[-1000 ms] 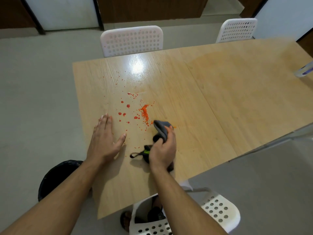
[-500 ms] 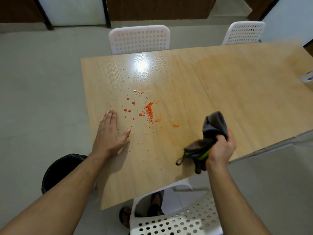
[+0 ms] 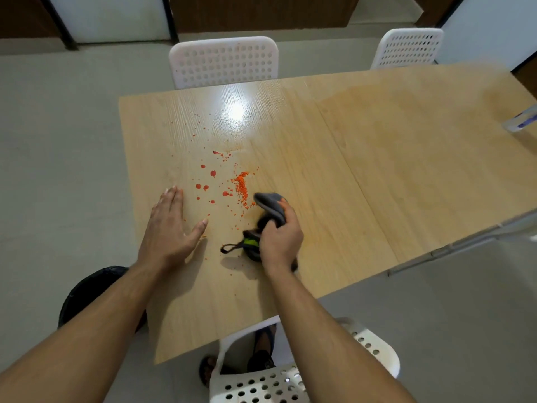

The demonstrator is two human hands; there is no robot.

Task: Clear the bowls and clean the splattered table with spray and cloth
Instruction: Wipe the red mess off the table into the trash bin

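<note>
Cloth (image 3: pixel 271 209) in right hand (image 3: pixel 280 242), beside splatter (image 3: pixel 241 189)

Both bare forearms reach forward from the bottom of the view. The left hand (image 3: pixel 168 231) lies flat, palm down, fingers straight and thumb spread. The right hand (image 3: pixel 280 241) is fisted, knuckles up, fingers curled tight around what it grips

Grey floor (image 3: pixel 58 170), three white perforated chairs (image 3: pixel 223 61), dark wood wall panels (image 3: pixel 261 13), perhaps doors.
</note>
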